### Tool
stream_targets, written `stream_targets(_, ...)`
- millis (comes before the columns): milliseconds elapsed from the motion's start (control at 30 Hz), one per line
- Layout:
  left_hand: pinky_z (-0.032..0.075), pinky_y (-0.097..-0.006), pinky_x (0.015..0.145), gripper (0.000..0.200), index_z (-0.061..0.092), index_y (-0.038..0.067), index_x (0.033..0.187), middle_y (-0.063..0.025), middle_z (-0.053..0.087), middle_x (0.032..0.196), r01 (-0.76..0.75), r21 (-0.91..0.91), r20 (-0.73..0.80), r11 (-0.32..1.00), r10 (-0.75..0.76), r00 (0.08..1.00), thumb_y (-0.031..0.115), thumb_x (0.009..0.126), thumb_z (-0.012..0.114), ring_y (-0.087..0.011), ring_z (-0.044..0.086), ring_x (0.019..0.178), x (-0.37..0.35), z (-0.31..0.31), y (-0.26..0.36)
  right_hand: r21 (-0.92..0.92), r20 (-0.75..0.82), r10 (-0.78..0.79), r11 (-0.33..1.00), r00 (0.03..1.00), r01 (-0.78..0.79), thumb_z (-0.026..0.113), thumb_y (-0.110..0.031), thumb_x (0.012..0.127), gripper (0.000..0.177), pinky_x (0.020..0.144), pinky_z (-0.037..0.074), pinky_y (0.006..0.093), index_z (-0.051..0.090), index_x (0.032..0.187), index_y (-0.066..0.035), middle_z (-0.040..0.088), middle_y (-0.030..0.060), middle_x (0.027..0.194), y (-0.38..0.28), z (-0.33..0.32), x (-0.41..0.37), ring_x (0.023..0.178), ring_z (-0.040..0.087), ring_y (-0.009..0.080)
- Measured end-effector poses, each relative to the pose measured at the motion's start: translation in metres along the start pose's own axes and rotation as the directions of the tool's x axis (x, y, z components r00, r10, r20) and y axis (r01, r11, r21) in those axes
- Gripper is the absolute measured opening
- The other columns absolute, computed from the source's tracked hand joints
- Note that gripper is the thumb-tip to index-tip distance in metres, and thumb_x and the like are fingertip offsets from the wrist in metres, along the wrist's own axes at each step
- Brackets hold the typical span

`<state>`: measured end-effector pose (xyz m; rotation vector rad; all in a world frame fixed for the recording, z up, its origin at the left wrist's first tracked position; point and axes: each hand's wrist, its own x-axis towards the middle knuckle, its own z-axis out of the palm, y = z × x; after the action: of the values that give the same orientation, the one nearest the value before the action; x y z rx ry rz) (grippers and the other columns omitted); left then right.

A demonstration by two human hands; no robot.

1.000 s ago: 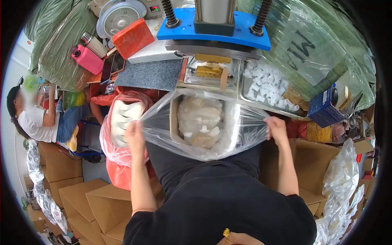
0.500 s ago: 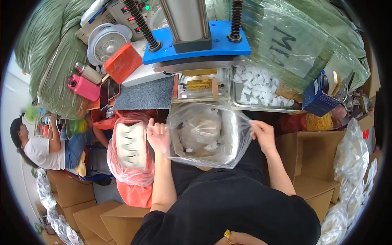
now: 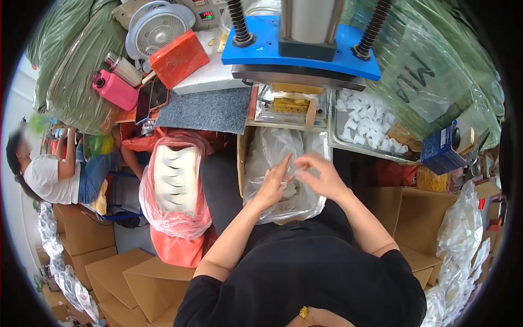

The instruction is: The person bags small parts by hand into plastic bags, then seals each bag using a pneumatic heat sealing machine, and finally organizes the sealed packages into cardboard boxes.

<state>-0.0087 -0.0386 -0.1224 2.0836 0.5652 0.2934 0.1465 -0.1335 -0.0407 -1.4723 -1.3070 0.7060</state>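
A box lined with a clear plastic bag (image 3: 272, 144) stands between the person's legs, with a few small white pieces (image 3: 291, 191) inside. Over the box, my left hand (image 3: 274, 182) has its fingers apart, near the middle of the opening. Close to its right, my right hand (image 3: 321, 175) is bent at the fingers and blurred; whether it holds anything is hidden. Left of the box sits a red bag (image 3: 177, 218) around white foam-like strips (image 3: 175, 177). Behind the box, a metal tray (image 3: 376, 148) holds several white plastic pieces (image 3: 368, 120).
A press with a blue plate (image 3: 305, 52) stands above a metal mold (image 3: 289, 103). Left of it are a grey mat (image 3: 204, 109), a red block (image 3: 180, 59), a pink bottle (image 3: 117, 90) and a fan (image 3: 159, 32). Cardboard boxes (image 3: 158, 286) lie around. A person (image 3: 52, 174) sits at far left.
Both hands have let go of the bag's sides and moved inward over the box. The bag's edges now lie lower around the box. The view has shifted and turned slightly.
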Motion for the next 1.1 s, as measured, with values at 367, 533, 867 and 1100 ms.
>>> stream_targets(367, 0.044, -0.0332, 0.078, 0.051, 0.032, 0.002, 0.141, -0.0086, 0.057, 0.103, 0.351, -0.431, 0.263, 0.832, -0.256, 0.930, 0.030, 0.099, 0.041, -0.0161, 0.054, 0.085, 0.020, -0.036, -0.032, -0.062, -0.104, 0.360, 0.928, 0.927, -0.367, 0.063, -0.014, 0.082, 0.017, 0.062, 0.043, 0.0342, 0.055, 0.074, -0.001, 0.060, 0.0099, 0.078, 0.050, 0.049, 0.045, 0.068, 0.056, 0.0201)
stream_targets(533, 0.043, -0.0226, 0.066, 0.030, 0.048, 0.004, 0.119, -0.0039, 0.056, 0.096, 0.302, -0.912, 0.229, 0.277, -0.265, 0.937, 0.009, 0.090, 0.055, -0.0122, 0.055, 0.072, 0.011, -0.051, -0.029, -0.329, 0.041, -0.043, 0.943, 0.998, 0.054, 0.067, -0.014, 0.077, 0.016, 0.080, 0.043, 0.0417, 0.060, 0.087, -0.005, 0.062, 0.0112, 0.095, 0.018, 0.071, 0.030, 0.092, 0.058, 0.0296)
stream_targets(867, 0.047, -0.0368, 0.056, 0.017, 0.053, 0.006, 0.076, -0.0127, 0.057, 0.075, -0.287, 0.457, -0.165, 0.842, 0.397, 0.903, 0.006, 0.064, 0.065, -0.0309, 0.059, 0.070, 0.023, -0.035, -0.045, -0.298, 0.488, 0.593, 0.803, 0.641, -0.516, 0.067, -0.021, 0.080, 0.038, 0.093, 0.044, 0.0416, 0.056, 0.112, -0.003, 0.062, 0.0156, 0.099, 0.106, 0.057, 0.041, 0.086, 0.063, 0.0221)
stream_targets(1100, 0.048, -0.0397, 0.066, 0.009, 0.059, 0.005, 0.080, -0.0093, 0.055, 0.083, -0.162, 0.342, -0.262, 0.926, 0.260, 0.929, 0.008, 0.073, 0.063, -0.0297, 0.057, 0.080, 0.035, -0.002, -0.041, 0.659, 0.384, 0.689, 0.262, 0.615, -0.705, 0.055, -0.031, 0.093, 0.033, 0.064, 0.050, 0.0356, 0.063, 0.092, 0.001, 0.064, 0.0084, 0.074, 0.117, 0.050, 0.029, 0.071, 0.063, 0.0210)
